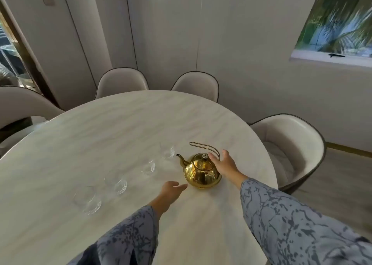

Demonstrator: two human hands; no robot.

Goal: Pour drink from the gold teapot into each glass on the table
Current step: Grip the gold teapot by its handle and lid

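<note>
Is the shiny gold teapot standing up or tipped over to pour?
Standing up. The gold teapot sits flat on the table, lid on top, spout pointing sideways, nothing pouring out.

Soft, dim indoor light; glare on the gold teapot (pixel 202 171); motion-blurred window (pixel 338 20) top right; wide-angle bending at the edges.
</note>
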